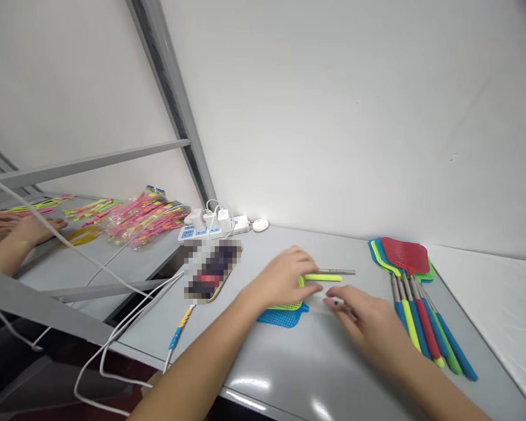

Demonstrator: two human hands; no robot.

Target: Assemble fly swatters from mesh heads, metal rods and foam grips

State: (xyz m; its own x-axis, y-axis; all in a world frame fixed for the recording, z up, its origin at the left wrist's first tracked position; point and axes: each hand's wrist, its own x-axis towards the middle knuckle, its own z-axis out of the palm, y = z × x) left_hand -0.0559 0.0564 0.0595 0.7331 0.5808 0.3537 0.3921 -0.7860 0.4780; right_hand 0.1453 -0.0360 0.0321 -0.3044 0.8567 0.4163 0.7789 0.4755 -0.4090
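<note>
My left hand [287, 278] rests over a yellow-green fly swatter head [289, 306] and a blue fly swatter head [283, 317], which lie overlapped on the grey table. Its thumb is apart from its bent fingers, with nothing visible between them. Just past the fingertips lie a yellow-green handle [324, 278] and a thin metal rod [339, 271], side by side. My right hand [366, 318] is close by on the right, fingers curled toward the thumb. A small dark-ended thing shows between its fingers, too small to name.
Assembled fly swatters [405, 257] in several colours lie fanned at the right. Left of my hands are a phone [214, 272] on a cable and a power strip [241, 225] with chargers. Behind a metal frame, another person's hand [33, 228] is near bagged pink-and-yellow items [144, 216].
</note>
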